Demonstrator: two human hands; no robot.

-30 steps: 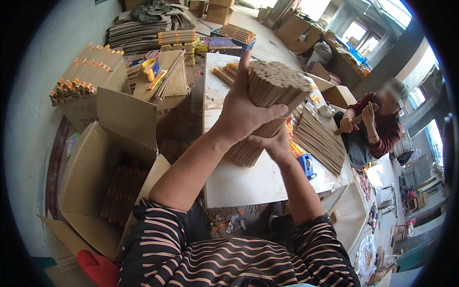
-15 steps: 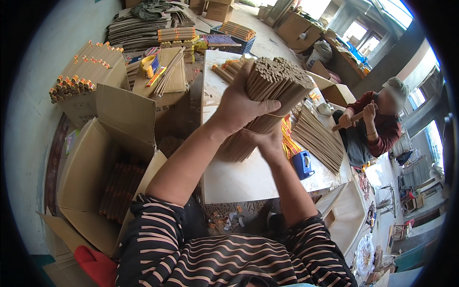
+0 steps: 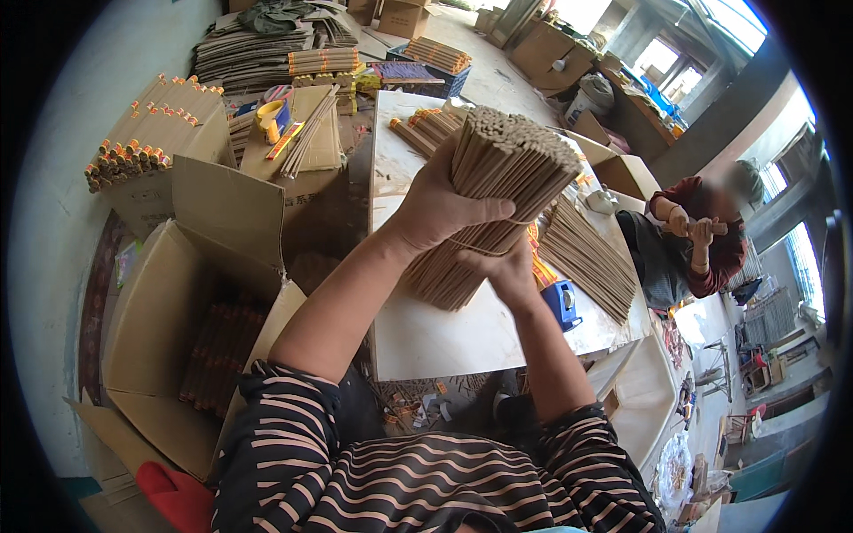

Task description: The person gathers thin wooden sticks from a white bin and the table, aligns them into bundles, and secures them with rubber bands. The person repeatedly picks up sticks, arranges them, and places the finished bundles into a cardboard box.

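A thick bundle of thin brown incense sticks [image 3: 511,169] is held up at a tilt over the white table [image 3: 426,342]. My left hand [image 3: 435,204] wraps round its left side, with the thumb across the front. Lower down, my right hand [image 3: 505,266] is closed against the bundle; part of its fingers is hidden behind the sticks. A thin band [image 3: 469,246] circles the bundle between my hands. Just right of it, loose incense sticks [image 3: 586,258] lie fanned on the table, beside red and yellow paper strips [image 3: 540,265] and a blue tape dispenser [image 3: 562,304].
At my left stands an open carton [image 3: 142,320] holding dark wrapped bundles [image 3: 222,355]. Labelled stick bundles [image 3: 164,124] are stacked behind it. A red glove [image 3: 173,496] lies near the carton. Across the table's right side, a co-worker [image 3: 711,240] grips a short bundle.
The bundle in my hands has turned and tilted slightly, with its lower end showing more. At the right, the co-worker's hands and bundle have shifted, and that person leans further right.
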